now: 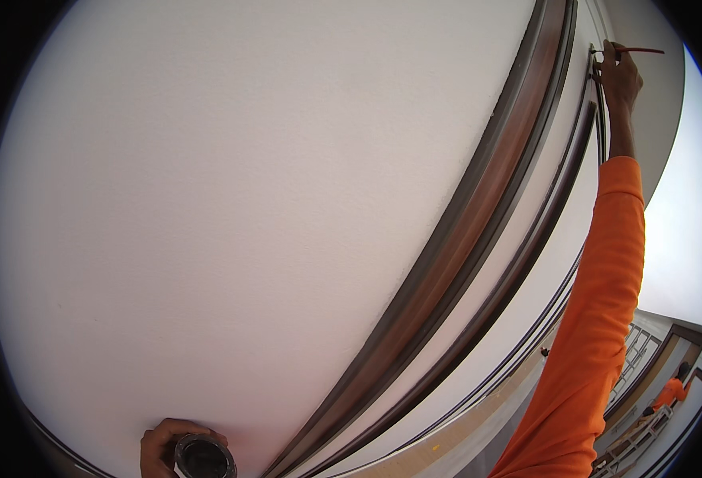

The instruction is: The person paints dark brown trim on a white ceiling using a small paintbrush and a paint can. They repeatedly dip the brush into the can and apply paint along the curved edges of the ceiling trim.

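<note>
My right hand [620,76] is raised at the upper right, gripping a thin red-handled tool [644,50], apparently a brush. Its fingers are at the end of dark trim beside the white wall; the exact contact is too small to tell. Low on the left, my left hand [160,446] holds a round container [204,458] with a dark inside. Long brown mouldings [482,231] with darker edges run diagonally across the white surface [247,199], with a narrower dark strip [542,239] beside them.
At the lower right a person in orange [670,392] is on a metal ladder [646,434] by a framed opening. Another metal frame [638,350] shows behind my sleeve. A bright white ceiling or wall area [682,239] lies to the right, and a beige board [447,442] runs along the bottom.
</note>
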Tool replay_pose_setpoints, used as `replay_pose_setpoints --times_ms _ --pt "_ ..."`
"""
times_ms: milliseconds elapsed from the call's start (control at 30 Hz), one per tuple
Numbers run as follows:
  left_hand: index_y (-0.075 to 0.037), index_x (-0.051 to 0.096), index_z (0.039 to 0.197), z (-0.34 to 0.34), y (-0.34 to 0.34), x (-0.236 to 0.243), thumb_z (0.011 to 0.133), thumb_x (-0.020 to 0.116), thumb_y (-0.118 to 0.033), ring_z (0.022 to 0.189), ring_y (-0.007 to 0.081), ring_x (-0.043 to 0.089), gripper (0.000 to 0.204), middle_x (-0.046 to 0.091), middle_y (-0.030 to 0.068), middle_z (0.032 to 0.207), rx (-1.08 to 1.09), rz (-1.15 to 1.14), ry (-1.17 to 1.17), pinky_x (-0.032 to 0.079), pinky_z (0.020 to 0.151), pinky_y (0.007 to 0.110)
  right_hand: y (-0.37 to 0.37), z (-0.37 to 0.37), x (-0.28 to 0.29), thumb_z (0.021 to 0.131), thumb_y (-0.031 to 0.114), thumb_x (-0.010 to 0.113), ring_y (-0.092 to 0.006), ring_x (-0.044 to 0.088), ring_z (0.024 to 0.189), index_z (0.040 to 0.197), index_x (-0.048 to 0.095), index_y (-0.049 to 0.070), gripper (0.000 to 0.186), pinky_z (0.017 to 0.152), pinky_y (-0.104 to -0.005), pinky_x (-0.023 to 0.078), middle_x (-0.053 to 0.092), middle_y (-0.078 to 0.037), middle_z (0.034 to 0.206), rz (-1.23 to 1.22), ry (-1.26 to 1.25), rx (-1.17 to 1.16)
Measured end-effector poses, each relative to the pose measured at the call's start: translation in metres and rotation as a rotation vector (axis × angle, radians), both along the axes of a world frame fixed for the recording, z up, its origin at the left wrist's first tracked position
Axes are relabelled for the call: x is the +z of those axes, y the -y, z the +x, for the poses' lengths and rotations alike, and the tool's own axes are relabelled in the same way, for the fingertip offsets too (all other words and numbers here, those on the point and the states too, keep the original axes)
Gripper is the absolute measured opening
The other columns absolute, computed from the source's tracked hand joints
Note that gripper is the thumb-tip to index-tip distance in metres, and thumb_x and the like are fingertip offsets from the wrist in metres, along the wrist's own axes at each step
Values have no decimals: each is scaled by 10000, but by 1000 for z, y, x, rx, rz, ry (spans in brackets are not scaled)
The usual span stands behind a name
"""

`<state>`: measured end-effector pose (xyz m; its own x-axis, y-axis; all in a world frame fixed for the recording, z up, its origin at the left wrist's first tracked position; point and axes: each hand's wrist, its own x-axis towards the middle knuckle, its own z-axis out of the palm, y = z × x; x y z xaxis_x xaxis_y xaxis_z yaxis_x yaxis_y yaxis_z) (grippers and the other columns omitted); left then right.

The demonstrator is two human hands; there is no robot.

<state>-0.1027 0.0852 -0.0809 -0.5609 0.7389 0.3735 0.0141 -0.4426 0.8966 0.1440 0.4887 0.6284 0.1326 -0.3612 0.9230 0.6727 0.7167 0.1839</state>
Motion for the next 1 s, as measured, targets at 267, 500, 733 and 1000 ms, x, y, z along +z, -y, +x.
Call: replay_pose_setpoints --times_ms 267,500,733,1000 --pt "16 574 1251 -1 1 2 587 967 -147 1095 278 693 788 705 189 1156 -1 3 -2 536 999 433 4 7 -4 982 501 606 -194 763 938 1163 756 101 464 978 -338 528 795 -36 976 86 -104 31" --pt "17 575 1249 3 2 2 587 967 -142 1093 280 695 785 707 192 1152 -3 13 -5 538 997 435 6 11 -3 945 563 621 -205 751 972 1120 780 124 498 1048 -384 484 792 -26 1008 33 -122 86" --pt "18 577 1246 -1 6 -1 587 968 -137 1090 282 698 781 709 194 1149 3 21 -2 540 996 437 8 8 3 929 598 584 -310 697 1094 1127 775 150 526 1025 -431 487 773 -82 1067 12 -128 -82" --pt "19 578 1242 -6 12 1 587 968 -131 1087 285 700 777 711 197 1145 9 24 -4 542 994 440 11 -3 3 913 591 580 -365 668 1137 1143 762 128 548 1025 -468 484 760 -123 1096 -34 -124 -114"
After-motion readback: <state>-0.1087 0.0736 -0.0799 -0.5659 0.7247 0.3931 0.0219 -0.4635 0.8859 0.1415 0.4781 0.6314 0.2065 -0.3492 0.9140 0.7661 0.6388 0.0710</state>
